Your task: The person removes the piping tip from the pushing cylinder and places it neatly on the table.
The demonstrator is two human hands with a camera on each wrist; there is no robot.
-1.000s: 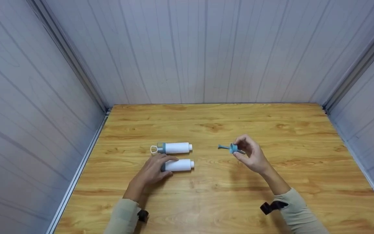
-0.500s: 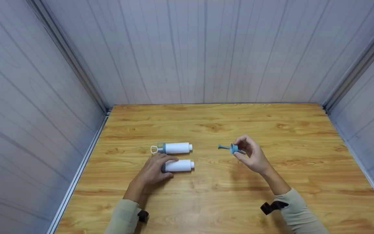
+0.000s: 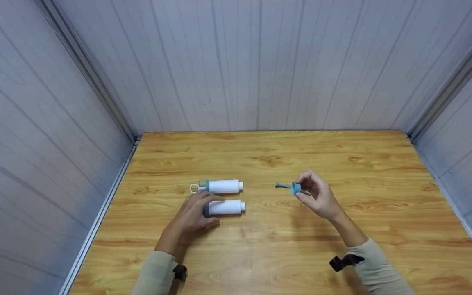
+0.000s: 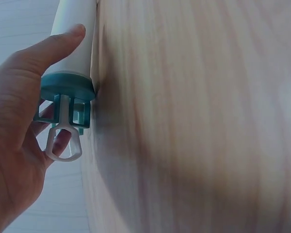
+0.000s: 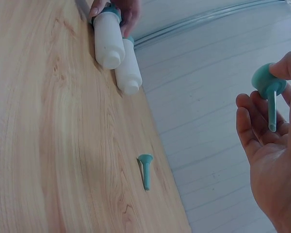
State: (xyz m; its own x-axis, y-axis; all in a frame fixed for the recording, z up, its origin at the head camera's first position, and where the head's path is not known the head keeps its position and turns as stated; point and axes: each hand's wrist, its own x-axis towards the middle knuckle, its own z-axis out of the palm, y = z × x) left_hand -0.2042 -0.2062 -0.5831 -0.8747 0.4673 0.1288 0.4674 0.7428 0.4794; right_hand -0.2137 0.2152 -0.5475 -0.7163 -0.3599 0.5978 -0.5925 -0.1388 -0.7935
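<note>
My left hand [image 3: 197, 211] grips the nearer white cylinder [image 3: 228, 207] at its collared end. In the left wrist view that cylinder has a teal collar [image 4: 68, 86] and a white pull handle [image 4: 64, 145]; my thumb lies along the white body and the fingers are behind. My right hand [image 3: 318, 198] pinches a teal cup-shaped nozzle [image 3: 295, 188] between thumb and fingers, above the table. Its thin stem [image 5: 272, 114] shows in the right wrist view. A teal stemmed piece with a flared end [image 5: 146, 172] lies on the table, just left of the nozzle in the head view.
A second white cylinder [image 3: 223, 186] with a teal collar and white pull handle lies just beyond the gripped one, parallel to it. The wood-patterned table [image 3: 268, 254] is bounded by pale panels [image 3: 236, 65] at the back and both sides.
My left hand and the nearer cylinder have shifted very slightly away from me, toward the second cylinder. The right hand and its nozzle have stayed almost still.
</note>
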